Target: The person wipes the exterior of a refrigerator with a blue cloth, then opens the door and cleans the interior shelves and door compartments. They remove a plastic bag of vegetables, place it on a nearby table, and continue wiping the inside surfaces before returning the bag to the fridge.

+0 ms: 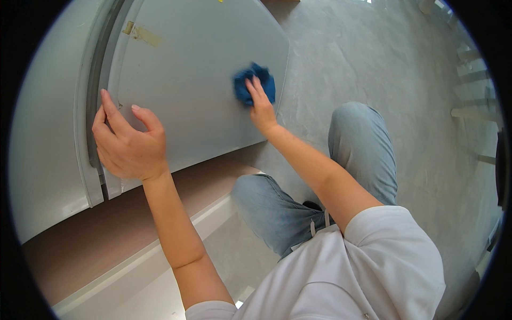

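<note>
A blue cloth [256, 85], bunched and slightly blurred, lies against the pale grey lower door [200, 60] of what looks like a refrigerator. My right hand [262, 106] presses on it with fingers extended, near the door's right-hand edge. At the door's other end, beside the dark handle recess [105, 60], my left hand [130, 140] is raised with fingers bent and apart. It holds nothing; whether its fingertips touch the door edge is hard to tell. A yellowed strip of old tape [147, 36] and a brown residue patch [128, 28] mark the door surface.
Left of the recess is a second pale panel [48, 120]. A pinkish-brown surface [200, 180] with a white ledge [216, 208] runs beside the appliance. Grey floor [340, 60] spreads to the right of my bent knees [360, 148]. Pale furniture legs [472, 114] stand at the far right.
</note>
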A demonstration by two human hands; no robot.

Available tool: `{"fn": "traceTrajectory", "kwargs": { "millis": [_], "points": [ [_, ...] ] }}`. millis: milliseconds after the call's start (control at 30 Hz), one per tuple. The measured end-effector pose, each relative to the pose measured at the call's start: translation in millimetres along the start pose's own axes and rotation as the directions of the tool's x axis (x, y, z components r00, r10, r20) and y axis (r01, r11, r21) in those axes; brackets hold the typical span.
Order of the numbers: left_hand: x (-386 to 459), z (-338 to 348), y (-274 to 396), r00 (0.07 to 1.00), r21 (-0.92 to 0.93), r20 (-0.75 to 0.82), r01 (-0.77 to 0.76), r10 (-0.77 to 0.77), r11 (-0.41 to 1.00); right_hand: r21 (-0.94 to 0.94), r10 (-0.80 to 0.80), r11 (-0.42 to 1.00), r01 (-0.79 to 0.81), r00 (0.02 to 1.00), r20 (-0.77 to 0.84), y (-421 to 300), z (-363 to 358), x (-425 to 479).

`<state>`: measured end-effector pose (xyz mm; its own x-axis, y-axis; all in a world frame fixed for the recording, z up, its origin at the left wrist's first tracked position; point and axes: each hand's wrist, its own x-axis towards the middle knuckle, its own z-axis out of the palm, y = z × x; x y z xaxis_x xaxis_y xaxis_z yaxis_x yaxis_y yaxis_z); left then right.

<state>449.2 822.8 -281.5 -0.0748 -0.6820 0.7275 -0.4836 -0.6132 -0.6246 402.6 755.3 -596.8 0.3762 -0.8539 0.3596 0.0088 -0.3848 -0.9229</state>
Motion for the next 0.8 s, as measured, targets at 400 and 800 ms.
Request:
{"fn": "traceTrajectory", "kwargs": {
  "millis": [400,800],
  "points": [
    [-3.1,3.0,-2.3,1.0,-0.01,0.002,0.019,-0.019,1.0,-0.055,0.744,0.517,-0.854,0.416,0.522,109.6,-22.3,-72.9],
    [-12.6,6.6,-12.0,0.999,0.005,-0.04,0.001,-0.001,1.0,0.384,0.684,0.659,-0.646,0.728,0.051,-84.1,-40.7,-29.5]
  ]
}}
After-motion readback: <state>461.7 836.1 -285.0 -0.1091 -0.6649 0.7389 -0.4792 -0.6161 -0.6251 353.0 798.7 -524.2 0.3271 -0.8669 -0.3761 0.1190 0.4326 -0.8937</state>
